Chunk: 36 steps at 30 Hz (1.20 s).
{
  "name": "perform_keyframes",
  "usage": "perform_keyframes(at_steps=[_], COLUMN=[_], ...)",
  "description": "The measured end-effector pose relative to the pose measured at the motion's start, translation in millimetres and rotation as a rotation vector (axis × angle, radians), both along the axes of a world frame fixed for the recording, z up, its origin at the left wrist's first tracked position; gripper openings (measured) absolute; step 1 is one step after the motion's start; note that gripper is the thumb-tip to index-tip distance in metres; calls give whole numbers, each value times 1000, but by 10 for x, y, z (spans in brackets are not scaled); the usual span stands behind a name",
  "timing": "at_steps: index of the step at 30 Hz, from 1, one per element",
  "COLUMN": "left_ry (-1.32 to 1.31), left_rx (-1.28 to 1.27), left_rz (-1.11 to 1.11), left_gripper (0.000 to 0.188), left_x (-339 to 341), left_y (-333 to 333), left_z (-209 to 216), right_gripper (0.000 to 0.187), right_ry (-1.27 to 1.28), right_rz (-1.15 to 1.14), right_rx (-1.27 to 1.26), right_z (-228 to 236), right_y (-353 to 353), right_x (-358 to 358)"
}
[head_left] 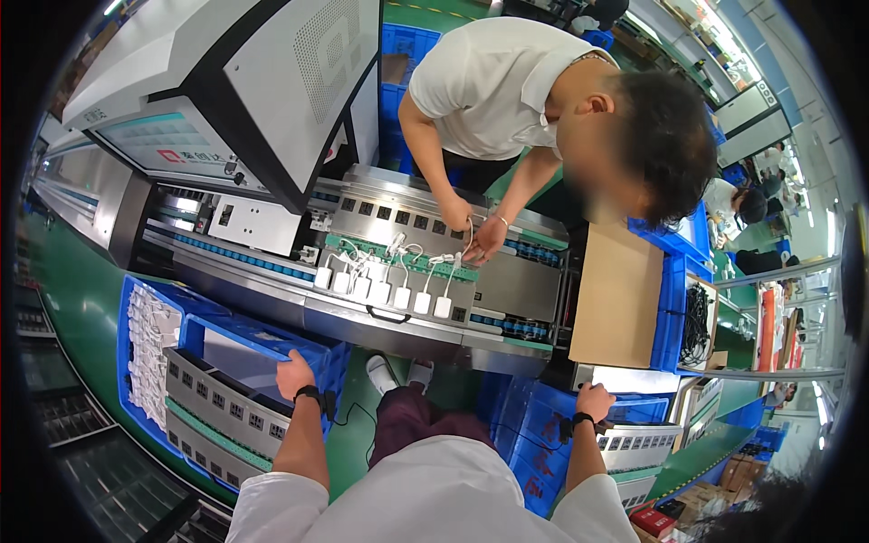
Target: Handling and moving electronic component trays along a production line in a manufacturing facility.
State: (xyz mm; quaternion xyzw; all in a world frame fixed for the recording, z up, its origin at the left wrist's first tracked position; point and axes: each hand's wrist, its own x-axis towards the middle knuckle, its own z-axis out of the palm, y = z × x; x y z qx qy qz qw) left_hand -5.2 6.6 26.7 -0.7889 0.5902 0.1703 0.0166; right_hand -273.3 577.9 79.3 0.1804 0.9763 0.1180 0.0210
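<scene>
My left hand (294,375) is closed at the edge of a blue crate (237,333), beside a grey socket panel (226,403) with a green strip that leans there. My right hand (594,401) is curled by the end of a metal ledge (629,379), above another blue crate; what lies under its fingers is hidden. Between my arms and a co-worker, a socket panel (398,215) sits on the conveyor line (380,321). Several white power adapters (401,297) with cables lie along it. The co-worker's hands (475,231) hold a white cable at its right end.
A large white machine (262,90) with a screen stands at the left. White adapters fill a crate (149,344) at the lower left. Right of the line are a cardboard sheet (617,290), black cables (695,324) in a crate, and more socket panels (638,443).
</scene>
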Motion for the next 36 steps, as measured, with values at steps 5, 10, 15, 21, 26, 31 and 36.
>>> perform_keyframes(at_steps=[5,10,15,21,26,31,36], left_ry=[-20,-5,15,-1,7,-10,10], left_rx=[9,3,-3,-17,-8,19,6], left_rz=[-6,-15,-1,-16,-28,-5,-20], left_gripper=[57,57,58,58,59,59,58], left_x=[-32,6,0,-10,43,1,-16], left_y=[34,35,6,17,10,30,9], left_z=[19,-1,12,-15,-100,-12,-14], right_gripper=[38,38,36,31,30,30,31], right_ry=[10,17,39,41,28,24,36], right_rz=[19,4,25,53,50,36,29], right_rx=[12,-5,12,43,27,44,49], right_z=[-11,3,-85,-100,-98,-76,-114], right_y=[45,38,72,100,123,92,82], right_x=[-26,-16,14,-20,2,-11,-15])
